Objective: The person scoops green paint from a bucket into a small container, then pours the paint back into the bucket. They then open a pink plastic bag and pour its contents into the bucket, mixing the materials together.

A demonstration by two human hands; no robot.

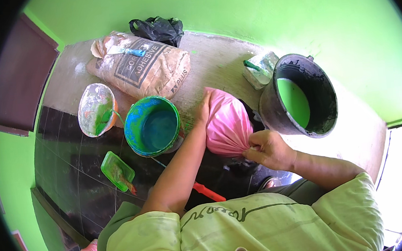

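Observation:
A pink plastic bag (227, 122) sits between my hands, bulging and drawn taut, its folds gathering toward the lower right. My right hand (274, 152) is closed on those gathered folds. Along the bag's far left side, my left hand (203, 110) grips its edge; the fingers are partly hidden. What lies under the bag cannot be made out, though something dark shows beneath it. Just left of my left forearm stands a bucket (138, 142) smeared green and blue, with dark bluish liquid inside. To the right, a large black bucket (323, 116) holds bright green paint (293, 101).
Behind the buckets are a full paper sack (144, 68), a black plastic bag (158, 30) and a paint-stained container (263, 68). A paint-smeared bowl (97, 110), a green tray (117, 171) and a red-orange handle (208, 192) lie nearer. Green walls (286, 10) border the floor.

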